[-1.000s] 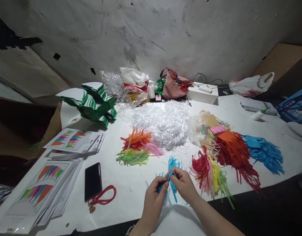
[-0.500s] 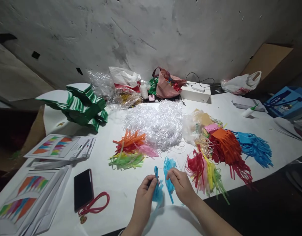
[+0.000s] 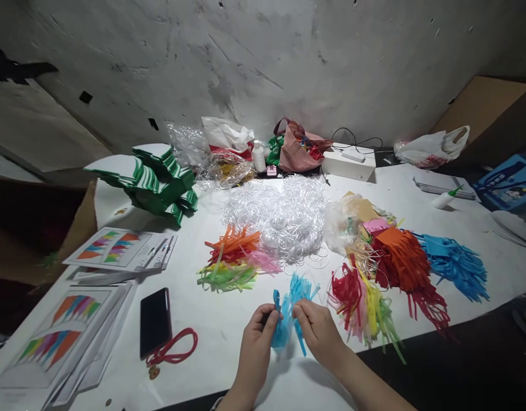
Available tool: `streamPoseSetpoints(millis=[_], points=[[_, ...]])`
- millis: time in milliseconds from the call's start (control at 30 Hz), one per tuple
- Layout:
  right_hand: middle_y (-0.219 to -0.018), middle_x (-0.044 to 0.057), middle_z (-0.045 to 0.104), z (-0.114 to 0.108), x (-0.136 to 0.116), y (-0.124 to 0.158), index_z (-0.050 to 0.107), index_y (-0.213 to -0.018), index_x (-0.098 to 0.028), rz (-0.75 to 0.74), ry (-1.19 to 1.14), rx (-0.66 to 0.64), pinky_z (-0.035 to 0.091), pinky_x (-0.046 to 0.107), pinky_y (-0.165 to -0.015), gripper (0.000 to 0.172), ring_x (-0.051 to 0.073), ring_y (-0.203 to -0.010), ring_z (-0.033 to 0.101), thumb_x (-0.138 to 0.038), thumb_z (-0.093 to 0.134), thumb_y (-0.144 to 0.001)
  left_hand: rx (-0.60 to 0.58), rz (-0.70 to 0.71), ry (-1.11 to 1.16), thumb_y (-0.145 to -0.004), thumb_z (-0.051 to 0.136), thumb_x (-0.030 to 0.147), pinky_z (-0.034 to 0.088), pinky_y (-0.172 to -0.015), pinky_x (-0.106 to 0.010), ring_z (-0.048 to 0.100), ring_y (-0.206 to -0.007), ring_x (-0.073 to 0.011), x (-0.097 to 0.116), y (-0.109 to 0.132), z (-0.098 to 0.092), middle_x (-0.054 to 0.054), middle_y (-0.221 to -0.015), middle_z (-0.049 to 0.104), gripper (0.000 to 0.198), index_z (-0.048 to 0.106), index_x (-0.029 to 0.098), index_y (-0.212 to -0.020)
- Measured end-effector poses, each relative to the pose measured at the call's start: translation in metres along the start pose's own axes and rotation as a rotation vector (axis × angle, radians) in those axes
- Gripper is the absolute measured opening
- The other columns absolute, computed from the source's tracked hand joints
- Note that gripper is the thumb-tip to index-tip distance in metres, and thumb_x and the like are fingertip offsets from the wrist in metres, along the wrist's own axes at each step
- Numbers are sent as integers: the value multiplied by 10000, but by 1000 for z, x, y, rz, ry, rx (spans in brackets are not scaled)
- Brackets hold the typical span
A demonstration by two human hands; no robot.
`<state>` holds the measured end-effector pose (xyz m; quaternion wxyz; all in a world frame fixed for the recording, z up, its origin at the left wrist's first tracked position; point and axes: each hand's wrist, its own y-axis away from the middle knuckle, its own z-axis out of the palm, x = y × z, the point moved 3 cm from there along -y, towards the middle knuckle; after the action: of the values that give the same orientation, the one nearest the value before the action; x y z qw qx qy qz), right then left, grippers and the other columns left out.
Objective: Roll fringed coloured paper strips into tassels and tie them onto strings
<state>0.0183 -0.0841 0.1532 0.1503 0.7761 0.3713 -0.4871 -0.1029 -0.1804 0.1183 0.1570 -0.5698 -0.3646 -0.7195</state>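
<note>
Pinched between the thumb and fingers of my left hand [image 3: 260, 334] is a blue paper tassel [image 3: 280, 330], its looped top sticking up above the fingertips. My right hand [image 3: 316, 325] grips some blue fringe strips [image 3: 302, 288] close beside it, with strips fanning out above and below the fingers. Both hands are low over the white table, only a little apart. Beyond them lie an orange, red, pink and green tassel bunch [image 3: 232, 260] and a heap of white string [image 3: 280, 217]. Right of my right hand sits a red, pink, yellow and green tassel bunch [image 3: 365, 305].
At left are a phone [image 3: 155, 322] with a red strap, printed sheets [image 3: 117, 251] and stacked green-edged paper pieces [image 3: 160, 188]. Orange-red fringe [image 3: 400, 257] and blue fringe [image 3: 453, 262] lie at right. A glue bottle [image 3: 445, 198], bags and a white box [image 3: 350, 162] stand farther back.
The view has shifted, so the table's things appear slightly rightward. My hands have come closer together, and the blue strips at my right hand are more spread out.
</note>
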Motion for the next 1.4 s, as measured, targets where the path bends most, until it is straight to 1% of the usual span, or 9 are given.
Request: streamPoseSetpoints(millis=[267, 467, 600, 767, 900, 1000, 1100, 1233, 1400], points=[[-670, -17, 544, 3, -3, -3, 578, -953, -195, 35, -44, -35, 368, 235, -567, 266, 129, -573, 496, -418, 433, -970, -125, 114, -160, -759, 666, 488, 499, -771, -302, 609, -828, -214, 7, 10, 8, -64, -854, 675, 307, 675, 185, -811], [-687, -5, 546, 6, -6, -1, 546, -789, -203, 15, -37, -54, 356, 234, -587, 304, 126, -598, 494, -353, 374, -990, -135, 72, -56, -753, 682, 461, 515, -807, -320, 633, -894, -227, 8, 8, 10, -80, -943, 693, 391, 669, 196, -1041], [-684, -6, 551, 5, 0, 2, 559, -779, -201, -18, 38, -125, 345, 237, -597, 310, 129, -614, 498, -344, 383, -989, -141, 158, -163, -766, 663, 460, 498, -742, -299, 606, -769, -206, 16, 2, 8, -48, -766, 669, 277, 689, 188, -722], [-704, 5, 592, -55, 46, 4, 597, -780, -211, 39, 184, -173, 368, 256, -608, 267, 157, -658, 545, -332, 442, -961, 103, 215, -198, -758, 664, 487, 463, -735, -287, 592, -774, -200, 25, -20, -21, -22, -735, 655, 290, 690, 198, -752], [-766, 63, 604, -126, 87, 12, 626, -713, -198, 179, 507, 28, 423, 337, -725, 245, 220, -773, 567, -311, 512, -898, 230, 200, -169, -736, 690, 495, 456, -736, -275, 581, -742, -176, 26, -31, -37, -1, -718, 642, 313, 707, 199, -834], [-1075, 108, 613, -125, 76, 14, 659, -1041, -202, 145, 481, 51, 414, 403, -923, 223, 267, -1042, 546, -307, 560, -871, 89, 206, -184, -754, 683, 469, 465, -721, -277, 592, -752, -185, 21, -27, -15, -19, -729, 652, 282, 707, 189, -778], [-1299, 84, 547, -76, 43, 8, 483, -1337, -248, 22, 262, -95, 363, 415, -1041, 528, 266, -1215, 474, -393, 626, -850, -180, 250, -187, -794, 653, 434, 481, -724, -286, 611, -786, -198, 9, -23, 23, -44, -754, 668, 273, 694, 182, -697], [-948, 60, 687, -26, 36, 2, 639, -1037, -207, 94, 30, -132, 488, 302, -791, 327, 195, -863, 632, -403, 383, -981, -385, 258, -192, -865, 554, 420, 504, -691, -296, 602, -738, -178, -21, -35, 46, -55, -800, 660, 286, 707, 178, -862], [-800, 64, 691, -43, 80, 7, 624, -832, -189, 270, 71, 88, 487, 288, -697, 444, 212, -755, 649, -497, 332, -961, -737, 475, -692, -848, 538, 259, 447, -910, -390, 544, -1052, -232, -82, -45, 35, -87, -1237, 589, 313, 647, 271, -1141]])
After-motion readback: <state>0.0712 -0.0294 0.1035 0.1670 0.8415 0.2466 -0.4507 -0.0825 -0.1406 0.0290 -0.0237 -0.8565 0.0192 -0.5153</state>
